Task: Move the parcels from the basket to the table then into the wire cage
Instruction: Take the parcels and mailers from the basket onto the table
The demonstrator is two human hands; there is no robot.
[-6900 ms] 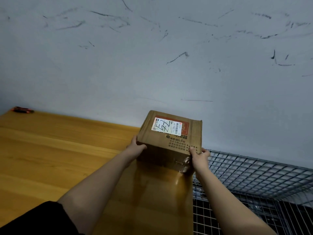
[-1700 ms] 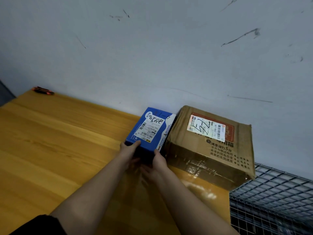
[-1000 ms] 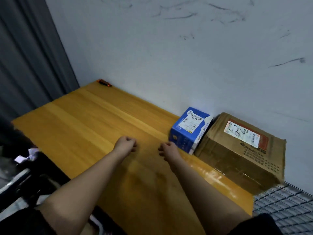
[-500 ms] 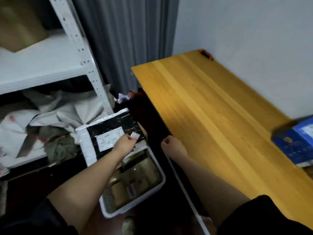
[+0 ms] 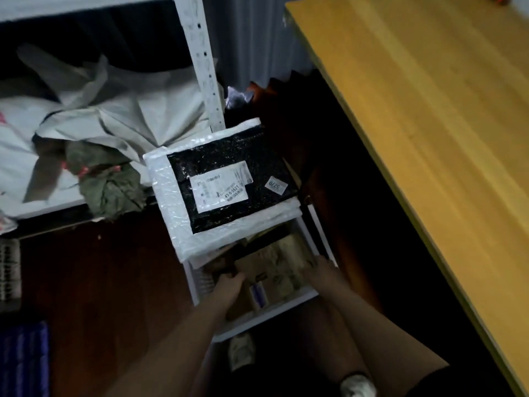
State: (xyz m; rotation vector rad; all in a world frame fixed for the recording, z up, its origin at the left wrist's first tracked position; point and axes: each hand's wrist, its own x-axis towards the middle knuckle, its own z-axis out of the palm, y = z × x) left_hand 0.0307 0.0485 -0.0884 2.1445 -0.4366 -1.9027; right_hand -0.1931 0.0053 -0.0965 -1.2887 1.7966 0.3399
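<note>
Looks like a small parcel storeroom or back-room sorting corner, dimly lit. Seen from above: a white plastic basket (image 5: 289, 308) on a dark reddish floor (image 5: 114, 282), packed with cardboard parcels (image 5: 274, 270), with a black bubble-wrap mailer (image 5: 226, 184) bearing a white shipping label (image 5: 220, 187) lying across its far rim. Behind it, at left, a white slotted-metal shelving unit (image 5: 204, 61) heaped with crumpled grey poly mailing bags (image 5: 128, 116). At right, the long edge of a bare yellow wooden table (image 5: 429, 138). Between shelving and table, a grey curtain (image 5: 257, 38). Blurred in places.
</note>
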